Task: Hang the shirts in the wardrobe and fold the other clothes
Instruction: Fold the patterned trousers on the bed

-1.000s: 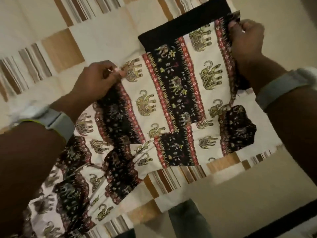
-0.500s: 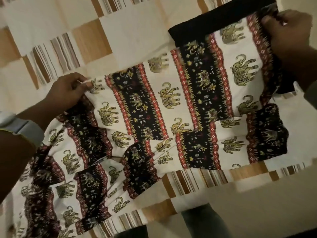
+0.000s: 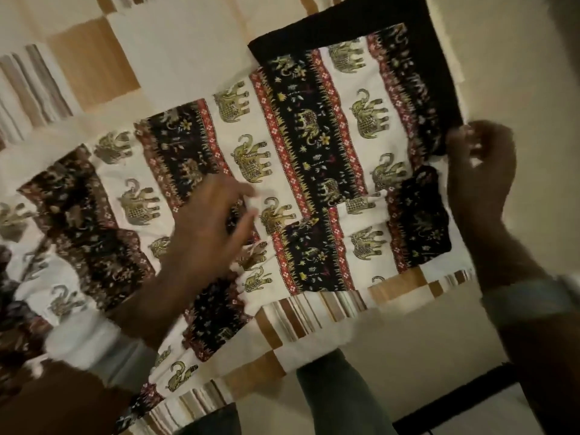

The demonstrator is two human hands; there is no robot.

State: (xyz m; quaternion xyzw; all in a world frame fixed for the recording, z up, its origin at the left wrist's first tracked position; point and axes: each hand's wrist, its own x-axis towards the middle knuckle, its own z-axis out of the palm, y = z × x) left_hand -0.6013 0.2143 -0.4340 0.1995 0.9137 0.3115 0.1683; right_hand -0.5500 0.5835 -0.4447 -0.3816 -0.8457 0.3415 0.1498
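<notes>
Lying flat on the bed (image 3: 188, 42), the elephant-print garment (image 3: 301, 158) runs lengthwise left to right. The left hand (image 3: 207, 227) hovers mid-cloth, grip wide, fingers spread; the right hand (image 3: 480, 171) pinches its right corner.

Left hand (image 3: 207, 227) flat with fingers spread, right hand (image 3: 480, 171) loosely curled, blurred

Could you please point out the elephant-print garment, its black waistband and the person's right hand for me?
elephant-print garment (image 3: 248, 152): head view, on a white panel with an elephant.
black waistband (image 3: 339, 29): head view, mid-band.
right hand (image 3: 480, 171): head view, on the palm.
</notes>
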